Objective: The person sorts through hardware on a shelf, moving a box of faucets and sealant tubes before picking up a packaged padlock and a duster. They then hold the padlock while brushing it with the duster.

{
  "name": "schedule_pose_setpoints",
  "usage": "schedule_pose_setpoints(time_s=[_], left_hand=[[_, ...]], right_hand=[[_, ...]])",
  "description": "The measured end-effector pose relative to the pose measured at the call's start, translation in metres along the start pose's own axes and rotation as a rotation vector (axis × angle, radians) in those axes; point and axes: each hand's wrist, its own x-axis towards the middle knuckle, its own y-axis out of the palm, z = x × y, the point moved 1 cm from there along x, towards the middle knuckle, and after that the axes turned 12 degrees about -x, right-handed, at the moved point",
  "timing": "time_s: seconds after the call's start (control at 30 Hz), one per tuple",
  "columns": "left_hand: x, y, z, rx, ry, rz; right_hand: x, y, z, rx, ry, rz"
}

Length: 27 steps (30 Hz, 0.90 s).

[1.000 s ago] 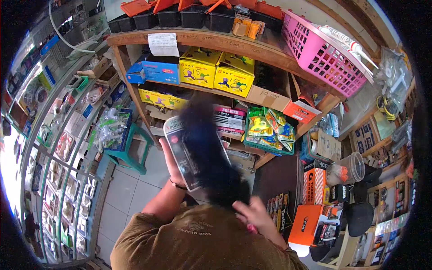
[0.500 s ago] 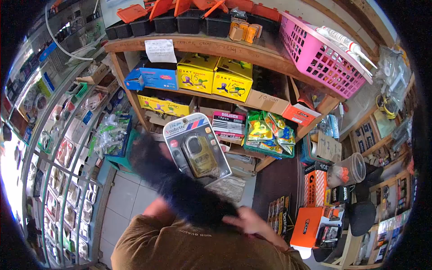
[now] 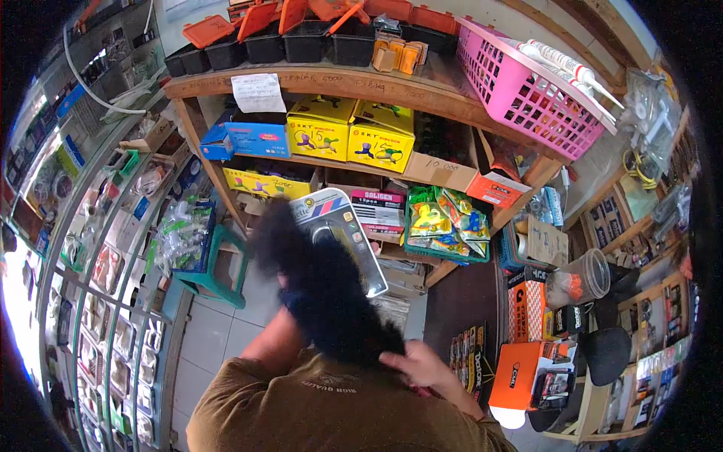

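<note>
A padlock in a clear blister pack (image 3: 358, 252) is held up before the shelves, tilted, its left part covered by a dark fluffy duster (image 3: 327, 301). My left hand (image 3: 374, 247) is mostly hidden behind the pack and duster; fingertips show at the pack's right edge, closed on it. Close to my chest, my right hand (image 3: 416, 364) has its fingers wrapped round the lower end of the duster. The duster's blurred upper end lies across the front of the pack.
A wooden shelf (image 3: 301, 75) carries yellow boxes (image 3: 380, 139) and a pink basket (image 3: 527, 98). Bagged goods fill a green tray (image 3: 449, 258). At left are a green stool (image 3: 226, 264) and a glass display case (image 3: 113, 301); an orange box (image 3: 516, 374) stands at lower right.
The duster's upper end has swung rightward, from beside the pack to across its face, hiding the printed left part. The view has shifted slightly, and more of the green stool shows.
</note>
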Motion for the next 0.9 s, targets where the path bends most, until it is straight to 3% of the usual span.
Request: schedule_pose_setpoints(time_s=[0.07,0.1,0.13,0.2,0.23,0.27,0.33,0.37,0.4,0.47,0.5,0.53,0.6,0.63,0.67,0.73,0.77,0.87,0.9], left_hand=[[-0.006,-0.017,-0.008,0.035,0.143,-0.192],[-0.003,-0.009,-0.010,-0.029,0.068,-0.024],[-0.006,-0.001,-0.006,0.028,0.055,-0.073],[-0.003,0.017,0.009,0.157,-0.042,-0.159],[-0.005,0.008,0.004,0.161,-0.042,-0.157],[-0.010,-0.011,-0.006,0.023,-0.042,-0.065],[-0.006,-0.003,-0.012,-0.258,-0.037,0.125],[-0.013,-0.003,-0.003,0.066,0.164,-0.261],[-0.013,0.002,-0.001,0.060,0.173,-0.256],[-0.013,0.008,0.003,0.111,0.048,-0.236],[-0.015,0.008,0.008,0.332,-0.006,-0.312],[-0.017,0.018,0.009,0.492,0.082,-0.150],[-0.016,-0.007,-0.010,0.082,0.173,-0.286],[-0.019,-0.010,-0.012,0.061,0.165,-0.153],[-0.019,-0.009,-0.012,0.055,0.147,-0.105],[-0.018,-0.031,-0.012,0.078,0.033,-0.172],[-0.018,-0.041,-0.014,0.102,-0.084,-0.240],[-0.016,0.009,-0.011,0.071,0.038,-0.090],[-0.017,-0.006,-0.019,0.007,0.023,-0.063]], right_hand=[[-0.004,-0.004,-0.027,0.337,0.378,-0.141],[-0.002,-0.006,-0.038,0.350,0.303,-0.123],[-0.007,-0.004,-0.044,0.343,0.300,-0.122],[-0.010,0.006,-0.046,0.015,0.371,0.127],[-0.004,0.010,-0.029,-0.093,-0.153,-0.122],[-0.004,0.006,-0.016,-0.090,-0.156,-0.120],[-0.009,-0.010,-0.002,0.375,0.485,-0.281],[-0.010,-0.019,-0.024,0.481,0.340,-0.215],[-0.009,-0.019,-0.020,0.470,0.340,-0.210],[-0.008,-0.009,-0.014,-0.066,0.664,0.261],[-0.008,-0.007,-0.014,-0.061,0.661,0.257],[-0.007,-0.006,-0.014,0.056,0.571,0.154],[-0.005,-0.004,-0.017,0.279,0.394,-0.042],[0.001,0.001,-0.026,0.398,0.348,-0.168],[-0.001,0.003,-0.027,0.396,0.351,-0.166],[-0.006,0.010,-0.030,0.143,0.434,0.112],[-0.006,0.014,-0.037,0.068,0.218,0.104],[-0.003,0.003,-0.039,0.329,0.314,-0.063],[0.002,0.006,-0.027,0.410,0.305,-0.171]])
